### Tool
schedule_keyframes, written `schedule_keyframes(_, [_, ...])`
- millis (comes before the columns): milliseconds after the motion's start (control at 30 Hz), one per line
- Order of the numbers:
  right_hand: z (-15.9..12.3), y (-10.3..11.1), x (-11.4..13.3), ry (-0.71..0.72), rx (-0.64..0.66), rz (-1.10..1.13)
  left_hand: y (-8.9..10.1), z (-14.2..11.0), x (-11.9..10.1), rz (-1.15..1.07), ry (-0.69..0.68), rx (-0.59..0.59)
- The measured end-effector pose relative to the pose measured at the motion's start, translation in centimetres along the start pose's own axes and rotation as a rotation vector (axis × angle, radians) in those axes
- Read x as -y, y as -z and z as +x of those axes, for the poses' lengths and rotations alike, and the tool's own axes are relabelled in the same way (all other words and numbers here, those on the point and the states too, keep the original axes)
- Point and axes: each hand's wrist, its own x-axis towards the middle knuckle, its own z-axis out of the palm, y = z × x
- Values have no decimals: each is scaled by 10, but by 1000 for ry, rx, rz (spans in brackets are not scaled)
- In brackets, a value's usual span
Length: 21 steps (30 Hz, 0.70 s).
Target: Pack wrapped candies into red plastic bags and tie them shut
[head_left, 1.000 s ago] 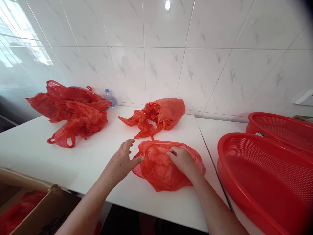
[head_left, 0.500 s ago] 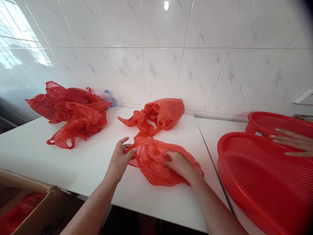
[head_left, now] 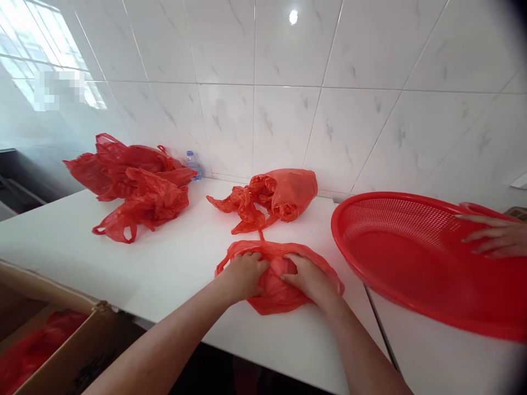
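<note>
A translucent red plastic bag (head_left: 280, 306) lies crumpled on the white tabletop in front of me. My left hand (head_left: 246, 274) reaches over its left half, fingers curled into the film. On the other side my right hand (head_left: 308, 277) grips a bunched fold, thumb and fingers bent around it. Between the hands the plastic bulges up, and whether anything is inside cannot be made out. Just behind lies a second red bag (head_left: 294, 186), stuffed full, with loose plastic trailing to its left.
A heap of red plastic bags (head_left: 144, 186) and a small clear bottle (head_left: 192, 165) stand at the back left by the tiled wall. An open cardboard box (head_left: 45, 293) holds more red plastic. At right, another person's hand (head_left: 500, 236) is at a red basket (head_left: 395, 315).
My left hand has moved right from the bag's edge onto its middle. The bag has bunched up. The near red basket has shifted away from me and left, the other person's hand at it.
</note>
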Motion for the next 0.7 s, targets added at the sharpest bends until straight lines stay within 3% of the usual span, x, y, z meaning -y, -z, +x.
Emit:
schedule_keyframes(133, [-1,2,1,-17,0,1,3,-9,-2,-52,-126,-91])
schedule_keyframes(300, [-4,3,7,-74,-89,-31,-9,-25,-33,-179,-313,-105])
schedule_keyframes(500, [5,1,7,-78,-97,-121,-36,-39,-44,-115,-351,16])
schedule_keyframes(600, [9,0,7,-91,-116,-159,-30,-47,-41,-148,-375,63])
schedule_keyframes(700, [8,2,7,-81,-127,-169,-18,-51,-38,-182,-299,-11])
